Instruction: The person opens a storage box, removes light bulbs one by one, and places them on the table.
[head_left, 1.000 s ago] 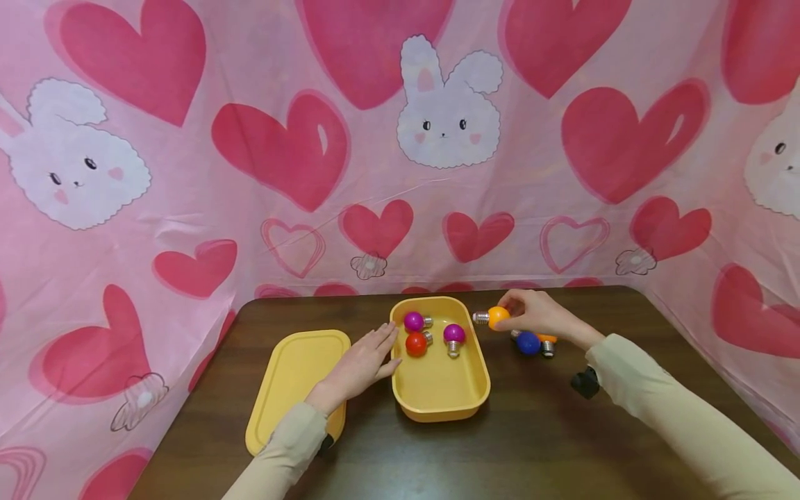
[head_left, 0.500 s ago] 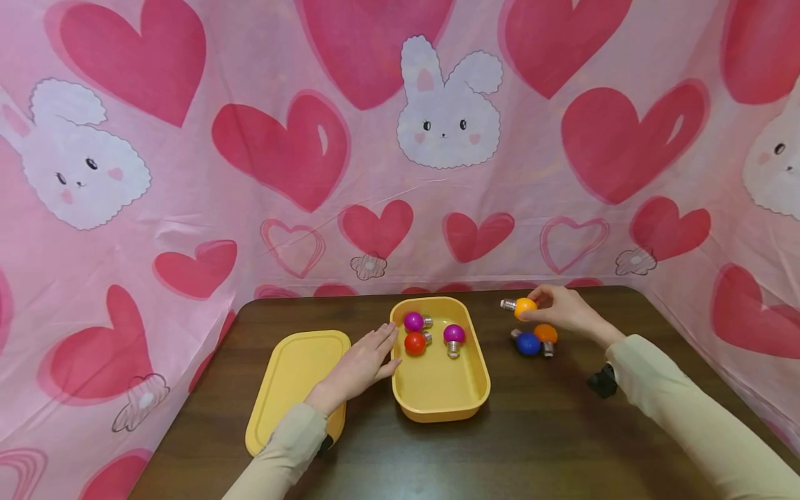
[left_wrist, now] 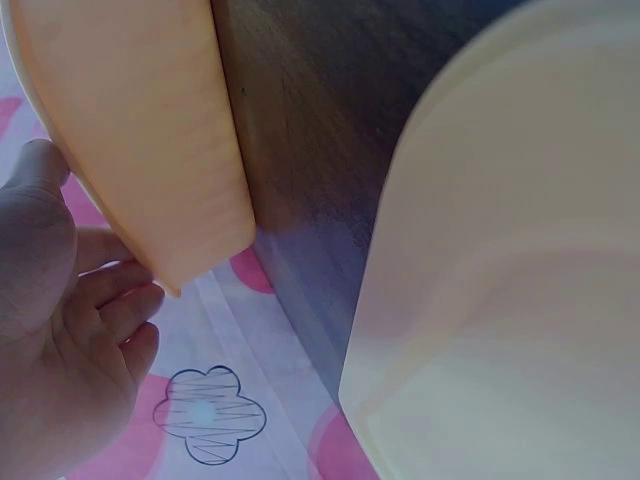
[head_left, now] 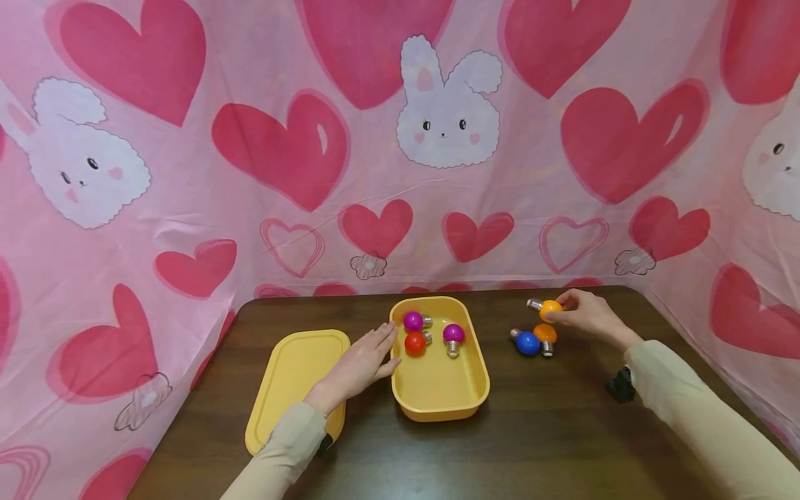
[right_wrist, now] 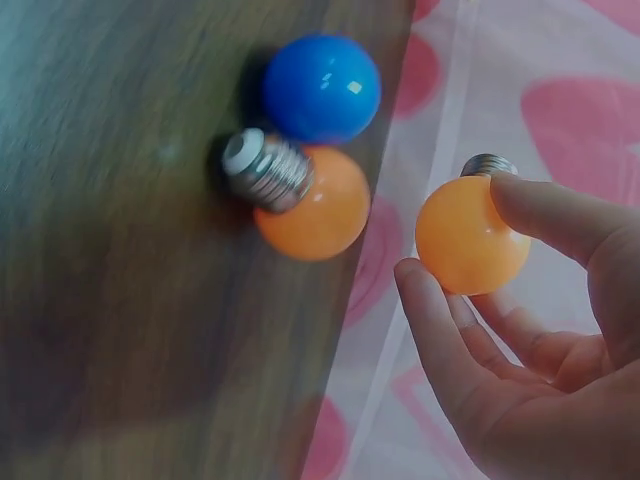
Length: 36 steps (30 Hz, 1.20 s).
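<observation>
My right hand (head_left: 589, 317) pinches a yellow-orange light bulb (head_left: 551, 310) by its round globe, above the table's right side. In the right wrist view the thumb and fingers hold this bulb (right_wrist: 470, 238), its metal screw base pointing away. Just below it, a blue bulb (head_left: 528, 344) and an orange bulb (head_left: 545, 335) lie together on the table. With fingers extended, my left hand (head_left: 359, 368) rests against the left rim of a yellow box (head_left: 440, 414). Inside lie a purple bulb (head_left: 413, 321), a red bulb (head_left: 415, 344) and a magenta bulb (head_left: 453, 334).
A yellow lid (head_left: 290, 375) lies flat on the dark wooden table (head_left: 519, 444), partly under the left forearm. Behind the table hangs a pink cloth (head_left: 375, 180) with hearts and rabbits.
My right hand has carried the yellow-orange bulb rightward, from beside the box's right rim to beyond the blue and orange bulbs. The left hand has stayed at the box.
</observation>
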Motion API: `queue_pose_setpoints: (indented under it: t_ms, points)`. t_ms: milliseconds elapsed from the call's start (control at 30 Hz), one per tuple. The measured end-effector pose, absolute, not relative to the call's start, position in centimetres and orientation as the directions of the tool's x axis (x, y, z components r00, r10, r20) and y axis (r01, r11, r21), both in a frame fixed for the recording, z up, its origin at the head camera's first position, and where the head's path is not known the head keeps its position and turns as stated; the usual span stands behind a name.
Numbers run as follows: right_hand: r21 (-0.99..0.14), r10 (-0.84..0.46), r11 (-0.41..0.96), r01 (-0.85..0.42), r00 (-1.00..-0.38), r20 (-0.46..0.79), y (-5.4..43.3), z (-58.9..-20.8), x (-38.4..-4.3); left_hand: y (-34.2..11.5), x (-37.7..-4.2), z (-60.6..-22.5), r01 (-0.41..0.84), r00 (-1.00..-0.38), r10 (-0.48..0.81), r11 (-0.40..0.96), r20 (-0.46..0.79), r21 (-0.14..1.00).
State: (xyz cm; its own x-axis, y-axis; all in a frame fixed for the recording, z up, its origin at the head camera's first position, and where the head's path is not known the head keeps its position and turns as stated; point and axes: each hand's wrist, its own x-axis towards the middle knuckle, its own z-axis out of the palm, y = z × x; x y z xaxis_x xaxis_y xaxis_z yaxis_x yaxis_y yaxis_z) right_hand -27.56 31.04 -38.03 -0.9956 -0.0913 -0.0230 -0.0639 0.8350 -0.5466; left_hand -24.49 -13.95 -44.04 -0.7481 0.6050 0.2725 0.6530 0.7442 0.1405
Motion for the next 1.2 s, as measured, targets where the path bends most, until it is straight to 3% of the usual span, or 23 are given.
queue_pose_setpoints:
  t_ms: [667,1200]
  points:
    - [-0.569,-0.038,0.822,0.020,-0.995,-0.089,34.0,-39.7,-27.3,-14.0,-24.6,-44.0,0.649,-0.752,0.604,0.750,0.265,0.131]
    - [-0.495,-0.013,0.868,0.033,-0.996,-0.089,34.9,-41.4,-27.4,-13.9,-24.5,-43.8,0.635,-0.767,0.597,0.757,0.235,0.152]
